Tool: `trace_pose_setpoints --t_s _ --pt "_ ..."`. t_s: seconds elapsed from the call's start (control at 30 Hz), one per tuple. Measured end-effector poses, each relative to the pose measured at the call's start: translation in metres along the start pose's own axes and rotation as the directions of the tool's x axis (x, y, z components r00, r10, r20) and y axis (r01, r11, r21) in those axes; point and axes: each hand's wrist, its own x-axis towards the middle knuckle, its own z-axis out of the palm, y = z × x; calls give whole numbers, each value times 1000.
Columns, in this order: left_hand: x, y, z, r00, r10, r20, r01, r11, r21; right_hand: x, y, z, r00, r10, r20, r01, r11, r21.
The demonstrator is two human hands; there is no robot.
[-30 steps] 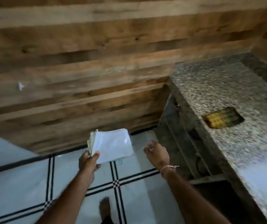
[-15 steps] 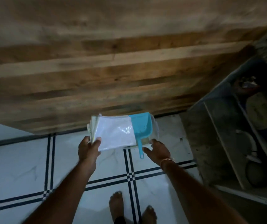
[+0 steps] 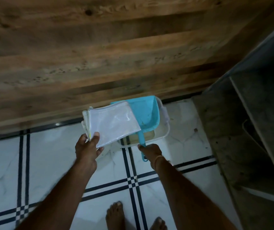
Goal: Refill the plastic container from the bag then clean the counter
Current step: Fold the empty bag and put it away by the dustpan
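My left hand (image 3: pixel 88 146) pinches the corner of a flat, empty white plastic bag (image 3: pixel 113 123) and holds it out over the floor. Behind the bag, a blue dustpan (image 3: pixel 145 110) rests in a white plastic bin (image 3: pixel 165 128) that stands on the floor against the wooden wall. My right hand (image 3: pixel 151 152) grips the dustpan's blue handle (image 3: pixel 141 140) at its near end. The bag covers the left part of the dustpan and bin.
A wooden plank wall (image 3: pixel 116 55) fills the upper view. White floor tiles (image 3: pixel 50 163) with dark lines lie below. Grey shelves (image 3: pixel 257 122) under the counter stand at the right. My bare feet (image 3: pixel 116 214) are at the bottom edge.
The view swung down from the counter to the floor. My right hand reached forward and closed on the dustpan handle. My left hand kept holding the bag.
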Motion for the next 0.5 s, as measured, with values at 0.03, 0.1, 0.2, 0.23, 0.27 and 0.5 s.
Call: trace_pose_setpoints --t_s 0.03,0.1,0.2,0.23,0.27,0.5 --pt "0 -2 2 1000 -10 -14 10 1000 -3 2 2 -1 999 -36 -1 36 999 32" --pt "-2 -5 3 998 -25 -62 25 1000 -4 -5 5 -9 996 -91 -6 91 983 161" --pt "-9 -1 10 990 -31 -140 27 999 -29 -33 9 -41 983 -164 -78 181 918 353" --pt "-11 1 15 987 -23 -161 17 999 -34 -42 12 -54 974 -195 -116 226 883 412" --pt "-11 0 21 984 -10 -178 4 999 -33 -51 15 -67 965 -213 -152 259 857 445" --pt "2 -20 86 997 19 -69 -9 990 140 -71 31 -118 937 -274 -218 346 823 451"
